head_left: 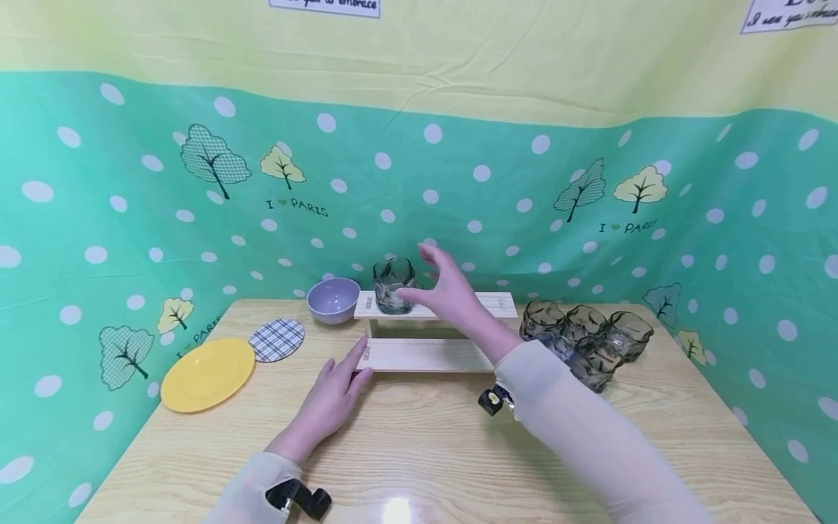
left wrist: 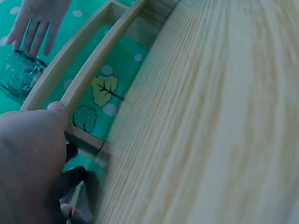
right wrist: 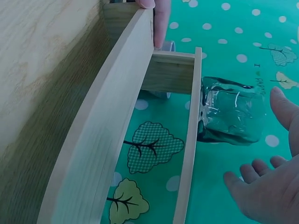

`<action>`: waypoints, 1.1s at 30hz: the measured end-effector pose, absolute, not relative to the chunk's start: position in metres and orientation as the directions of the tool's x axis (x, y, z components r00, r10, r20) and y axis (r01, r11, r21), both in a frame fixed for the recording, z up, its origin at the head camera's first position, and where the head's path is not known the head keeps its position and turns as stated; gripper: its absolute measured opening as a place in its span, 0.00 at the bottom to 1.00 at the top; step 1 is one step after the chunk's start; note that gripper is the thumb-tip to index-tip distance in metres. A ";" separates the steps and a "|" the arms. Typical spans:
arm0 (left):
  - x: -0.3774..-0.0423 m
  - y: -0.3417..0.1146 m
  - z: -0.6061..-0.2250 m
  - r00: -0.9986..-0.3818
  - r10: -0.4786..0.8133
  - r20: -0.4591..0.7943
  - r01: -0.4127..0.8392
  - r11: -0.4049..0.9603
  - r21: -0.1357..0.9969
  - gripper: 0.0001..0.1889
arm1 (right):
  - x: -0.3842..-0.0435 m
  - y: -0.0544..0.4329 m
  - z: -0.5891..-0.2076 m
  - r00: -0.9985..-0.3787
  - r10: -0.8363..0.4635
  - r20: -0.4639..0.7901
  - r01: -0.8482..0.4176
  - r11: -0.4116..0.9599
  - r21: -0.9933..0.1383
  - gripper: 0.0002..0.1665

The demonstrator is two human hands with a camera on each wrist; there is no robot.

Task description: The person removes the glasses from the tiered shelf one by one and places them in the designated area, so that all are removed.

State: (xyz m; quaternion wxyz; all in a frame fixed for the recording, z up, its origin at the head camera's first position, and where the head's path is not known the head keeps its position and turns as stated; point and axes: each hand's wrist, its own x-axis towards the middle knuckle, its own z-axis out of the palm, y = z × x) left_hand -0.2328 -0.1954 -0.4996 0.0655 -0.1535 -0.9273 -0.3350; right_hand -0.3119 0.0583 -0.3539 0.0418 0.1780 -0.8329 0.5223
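A two-tier wooden shelf (head_left: 425, 355) stands at the back of the table. On the left part of its upper tier is a grey-tinted drinking glass (head_left: 393, 282), upright. My right hand (head_left: 456, 295) is just to the right of this glass, thumb and fingers spread. The right wrist view shows a gap between that hand and the glass (right wrist: 233, 112). My left hand (head_left: 332, 399) holds the left end of the lower tier. In the left wrist view, its thumb (left wrist: 57, 112) lies against the board and its other fingers bend at the end, partly in shadow.
Several tinted glasses (head_left: 628, 335) stand close together right of the shelf. To its left are a purple bowl (head_left: 334, 302), a checked round coaster (head_left: 278, 340) and a yellow plate (head_left: 208, 375). A green dotted cloth (head_left: 484, 211) hangs behind the table (head_left: 419, 451).
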 end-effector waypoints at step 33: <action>-0.232 -0.194 -0.499 -0.942 0.242 0.231 0.334 0.726 0.601 0.34 | -0.324 0.027 -0.362 -0.954 -0.216 0.207 -0.281 0.405 -0.870 0.58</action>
